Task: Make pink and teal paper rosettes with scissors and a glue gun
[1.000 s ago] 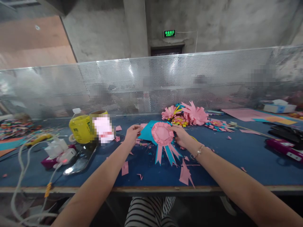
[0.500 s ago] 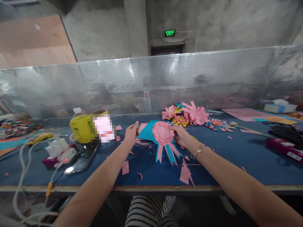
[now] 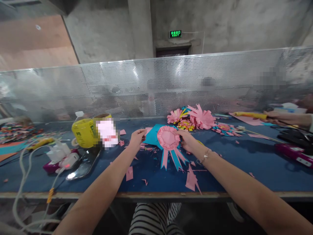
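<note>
A pink paper rosette [image 3: 168,138] with pink and blue ribbon tails is held up over the table, in front of me. My right hand [image 3: 188,141] grips its right edge, fingers closed. Behind the rosette, blue paper [image 3: 152,136] sticks out to the left, with a strip of pink paper [image 3: 148,130] along its upper left edge. My left hand [image 3: 137,138] is closed in a pinch at that pink strip; the exact contact of its fingertips is partly hidden.
Pink paper flowers [image 3: 200,118] lie behind the rosette. Left are a yellow-labelled bottle [image 3: 84,133], a phone [image 3: 84,164], a charger strip [image 3: 66,158] and cables. At right, another person's hand [image 3: 277,118] holds a yellow tool [image 3: 251,115]. Paper scraps [image 3: 192,179] lie nearby.
My left hand has turned, its fingertips now against the pink strip, and the blue paper has bent a little. My right hand stays put. Another person's hand with a yellow tool has appeared at right.
</note>
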`<state>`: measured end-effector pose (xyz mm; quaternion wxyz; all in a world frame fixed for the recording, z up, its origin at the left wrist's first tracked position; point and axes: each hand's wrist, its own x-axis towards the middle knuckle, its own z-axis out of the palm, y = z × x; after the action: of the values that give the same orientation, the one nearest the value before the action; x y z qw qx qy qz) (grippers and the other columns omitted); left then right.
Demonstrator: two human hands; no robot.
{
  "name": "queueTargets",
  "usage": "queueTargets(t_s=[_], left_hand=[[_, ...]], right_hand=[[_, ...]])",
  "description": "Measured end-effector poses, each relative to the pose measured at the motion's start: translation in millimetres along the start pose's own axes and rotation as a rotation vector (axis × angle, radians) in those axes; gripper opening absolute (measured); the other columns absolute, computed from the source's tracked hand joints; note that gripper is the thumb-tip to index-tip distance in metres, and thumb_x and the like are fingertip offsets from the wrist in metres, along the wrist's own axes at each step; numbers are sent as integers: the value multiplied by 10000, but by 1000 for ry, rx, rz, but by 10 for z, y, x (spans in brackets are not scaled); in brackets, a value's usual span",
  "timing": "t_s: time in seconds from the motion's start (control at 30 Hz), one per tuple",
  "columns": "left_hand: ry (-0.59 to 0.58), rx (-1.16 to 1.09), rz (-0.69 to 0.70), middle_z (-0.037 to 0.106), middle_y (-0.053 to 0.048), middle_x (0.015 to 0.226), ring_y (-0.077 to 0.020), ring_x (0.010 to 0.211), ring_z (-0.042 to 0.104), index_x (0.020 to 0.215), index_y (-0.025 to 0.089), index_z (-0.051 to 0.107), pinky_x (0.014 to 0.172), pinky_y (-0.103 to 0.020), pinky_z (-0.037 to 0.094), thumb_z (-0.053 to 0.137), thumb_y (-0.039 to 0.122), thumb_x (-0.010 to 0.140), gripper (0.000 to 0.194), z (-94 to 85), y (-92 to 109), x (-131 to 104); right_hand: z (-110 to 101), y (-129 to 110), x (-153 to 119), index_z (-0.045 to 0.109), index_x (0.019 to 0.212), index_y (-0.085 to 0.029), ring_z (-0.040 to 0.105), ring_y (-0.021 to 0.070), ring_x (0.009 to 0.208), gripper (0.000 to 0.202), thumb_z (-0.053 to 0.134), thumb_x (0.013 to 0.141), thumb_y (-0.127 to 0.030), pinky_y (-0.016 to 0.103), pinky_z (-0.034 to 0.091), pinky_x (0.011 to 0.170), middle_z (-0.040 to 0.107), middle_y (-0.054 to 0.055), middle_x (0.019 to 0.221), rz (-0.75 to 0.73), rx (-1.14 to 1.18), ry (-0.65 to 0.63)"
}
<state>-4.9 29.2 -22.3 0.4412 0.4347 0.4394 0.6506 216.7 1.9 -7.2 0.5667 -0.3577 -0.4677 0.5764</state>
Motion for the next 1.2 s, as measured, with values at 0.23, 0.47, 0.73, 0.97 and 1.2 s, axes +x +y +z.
queueTargets(t_s=[0.23, 0.47, 0.73, 0.97, 1.2], left_hand=[[-8, 12, 12, 519, 31, 486, -63, 434, 461, 650, 140, 589, 457, -204, 366, 717, 282, 419, 300, 11, 5, 3], [-19, 38, 29, 491, 35, 502, -50, 438, 436, 611, 134, 554, 438, -184, 350, 713, 323, 437, 302, 12, 20, -13], [-23, 15, 43, 376, 65, 426, -27, 365, 336, 511, 158, 420, 374, -170, 270, 659, 426, 536, 360, 76, 92, -104], [-71, -26, 43, 332, 74, 438, -20, 357, 289, 498, 165, 371, 350, -164, 223, 646, 398, 557, 365, 96, 118, -139], [-66, 171, 60, 418, 53, 442, -49, 408, 388, 569, 150, 528, 413, -186, 341, 676, 338, 504, 248, 83, 121, -151]], right_hand=[[6, -20, -15, 495, 570, -188, 461, 70, 434, 183, 653, 485, -222, 189, 251, 370, 525, -70, 464, 26, 13, 29], [43, -70, -49, 461, 539, -183, 431, 51, 414, 209, 656, 466, -194, 183, 246, 361, 490, -89, 443, 54, 68, 34], [24, -71, -43, 504, 579, -194, 435, 66, 411, 159, 641, 500, -186, 192, 290, 378, 508, -79, 443, 79, 85, 66], [-32, -102, 20, 557, 692, -195, 494, 79, 440, 124, 591, 575, -173, 201, 374, 404, 578, -61, 520, 171, 310, 68], [-79, -140, 54, 534, 676, -203, 553, 125, 509, 88, 542, 589, -193, 244, 448, 469, 606, -18, 562, 64, 303, 68]])
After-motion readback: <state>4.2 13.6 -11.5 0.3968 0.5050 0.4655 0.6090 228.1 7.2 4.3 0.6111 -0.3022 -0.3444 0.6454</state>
